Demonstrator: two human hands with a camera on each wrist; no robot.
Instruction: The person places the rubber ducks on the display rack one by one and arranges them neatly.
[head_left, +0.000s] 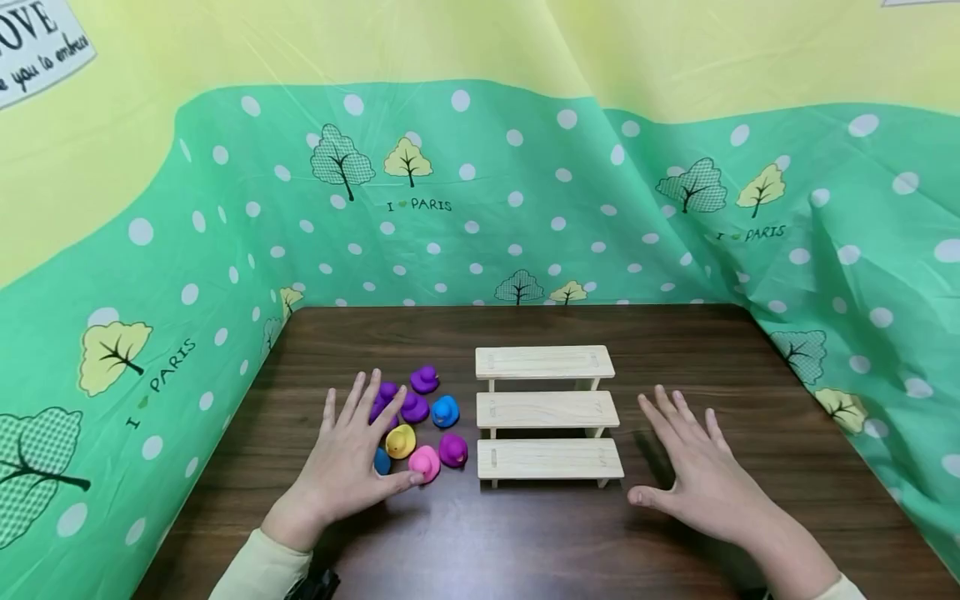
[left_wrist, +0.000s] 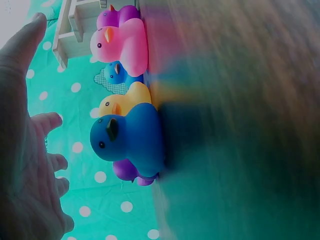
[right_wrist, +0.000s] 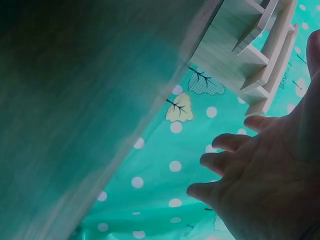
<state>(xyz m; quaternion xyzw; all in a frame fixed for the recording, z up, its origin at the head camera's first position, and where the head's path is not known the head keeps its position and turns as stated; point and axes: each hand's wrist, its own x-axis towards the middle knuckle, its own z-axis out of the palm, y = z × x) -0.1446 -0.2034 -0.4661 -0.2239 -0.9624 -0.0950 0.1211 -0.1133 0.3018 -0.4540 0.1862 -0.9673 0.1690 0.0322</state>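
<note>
My left hand (head_left: 345, 462) hovers with spread fingers over the left side of a group of small rubber ducks, hiding some of them. Among these are a yellow duck (head_left: 401, 442), a pink duck (head_left: 425, 463), a magenta duck (head_left: 453, 450), a blue duck (head_left: 445, 412) and several purple ducks (head_left: 424, 379). A darker blue duck (left_wrist: 140, 137) is closest in the left wrist view. To the right of the ducks stands a three-tier wooden rack (head_left: 550, 458). My right hand (head_left: 708, 479), fingers spread and holding nothing, is beside the rack's right end, apart from it.
Everything stands on a dark brown wooden table (head_left: 540, 542). A green and yellow cloth (head_left: 517, 192) with white dots and printed trees hangs around its back and sides.
</note>
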